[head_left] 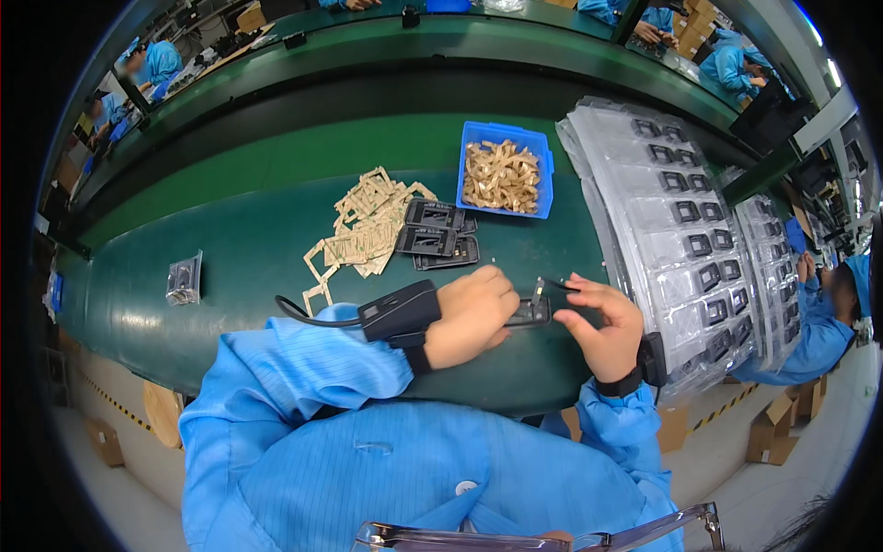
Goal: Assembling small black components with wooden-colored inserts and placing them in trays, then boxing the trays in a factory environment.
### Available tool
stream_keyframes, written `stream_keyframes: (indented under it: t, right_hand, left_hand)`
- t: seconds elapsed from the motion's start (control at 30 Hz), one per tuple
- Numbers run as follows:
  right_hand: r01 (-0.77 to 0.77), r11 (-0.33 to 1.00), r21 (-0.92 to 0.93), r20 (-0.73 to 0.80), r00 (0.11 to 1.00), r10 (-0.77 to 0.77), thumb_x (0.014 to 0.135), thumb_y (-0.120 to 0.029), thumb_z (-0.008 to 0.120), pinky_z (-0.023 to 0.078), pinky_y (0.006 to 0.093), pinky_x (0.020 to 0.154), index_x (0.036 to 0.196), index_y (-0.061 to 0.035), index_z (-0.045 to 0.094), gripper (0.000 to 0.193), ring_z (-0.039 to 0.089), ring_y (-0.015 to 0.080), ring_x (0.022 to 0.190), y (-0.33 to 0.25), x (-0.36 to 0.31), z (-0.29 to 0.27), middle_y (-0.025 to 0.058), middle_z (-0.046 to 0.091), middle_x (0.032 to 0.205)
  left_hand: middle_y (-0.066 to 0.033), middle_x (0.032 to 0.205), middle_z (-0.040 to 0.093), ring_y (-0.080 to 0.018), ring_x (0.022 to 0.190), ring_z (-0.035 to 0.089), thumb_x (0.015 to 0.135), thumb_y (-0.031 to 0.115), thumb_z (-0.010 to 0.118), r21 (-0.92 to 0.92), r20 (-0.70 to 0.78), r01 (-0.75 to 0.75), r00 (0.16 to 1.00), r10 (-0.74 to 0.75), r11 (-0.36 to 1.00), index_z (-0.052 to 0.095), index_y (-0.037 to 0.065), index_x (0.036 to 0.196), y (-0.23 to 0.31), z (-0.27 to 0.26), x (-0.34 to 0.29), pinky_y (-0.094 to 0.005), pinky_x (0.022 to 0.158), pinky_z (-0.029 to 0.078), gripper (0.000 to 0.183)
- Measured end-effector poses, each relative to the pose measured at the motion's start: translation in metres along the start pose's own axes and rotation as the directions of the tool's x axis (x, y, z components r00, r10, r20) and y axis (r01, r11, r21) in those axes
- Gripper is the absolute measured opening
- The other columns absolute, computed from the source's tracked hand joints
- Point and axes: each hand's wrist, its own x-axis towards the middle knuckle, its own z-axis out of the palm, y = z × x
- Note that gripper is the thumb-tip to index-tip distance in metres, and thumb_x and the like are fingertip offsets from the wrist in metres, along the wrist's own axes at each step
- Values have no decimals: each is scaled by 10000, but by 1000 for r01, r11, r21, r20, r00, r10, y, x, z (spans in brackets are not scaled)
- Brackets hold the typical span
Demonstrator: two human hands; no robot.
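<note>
Item in hand: one small flat black part, held low over the green bench mat between both hands, near the picture's centre. Left hand: curled around the part's left end, fingers closed on it, a black wrist-worn device with a cable strapped just behind it. Right hand: thumb and forefinger pinched at the part's right end, where a thin dark tab or film stands up from it; whether this is being peeled off or pressed on cannot be told. Stock at 12 o'clock of the hands: a short stack of flat black parts lying on the mat, apparently of the same kind. At 11 o'clock, touching that stack: a loose spread of tan frame-shaped cut-outs, many empty at the centre. At 12 to 1 o'clock: a blue bin heaped with small tan pieces. At 3 o'clock: clear blister trays stacked and fanned, many pockets filled with black square parts, some pockets looking unfilled. At 9 o'clock, well apart: a small clear bag with dark contents. Progress, as a judgement: the heap of spent frames and the filled tray pockets suggest a good number of pieces are through; the stack of black parts and the full bin suggest plenty remain. Other blue-clad workers sit at the far edges, at 10 and 3 o'clock.
</note>
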Motion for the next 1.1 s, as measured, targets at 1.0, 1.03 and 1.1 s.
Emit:
stream_keyframes:
  t: [1.0, 1.03, 1.1]
  right_hand:
    - [2, 998, 70, 398, 917, -30, 649, -94, 876, 540, 381, 920, 915, -7, 725, 318, 666, 317, 1088, 15, 7, 12, 137, 728, 1018]
    - [8, 998, 65, 398, 917, -33, 649, -94, 876, 540, 381, 920, 915, -7, 725, 318, 666, 317, 1088, 15, 7, 12, 137, 728, 1018]
    - [-2, 998, 59, 400, 916, -22, 651, -97, 876, 539, 379, 921, 915, -8, 726, 316, 666, 318, 1089, 15, 6, 12, 137, 728, 1017]
  left_hand:
    - [-22, 1106, 623, -214, 991, 599, 777, 214, 753, -12, -96, -38, 995, 37, 999, 702, 125, 1113, -7, 3, -33, -346, 778, 519, 351]
    - [-22, 1106, 623, -214, 991, 599, 777, 214, 753, -11, -103, -42, 994, 41, 999, 702, 125, 1113, -7, 3, -34, -346, 778, 519, 351]
    - [-18, 1101, 623, -215, 993, 599, 778, 211, 752, -40, -109, -38, 993, 34, 998, 711, 126, 1093, -8, 3, -35, -345, 780, 517, 328]
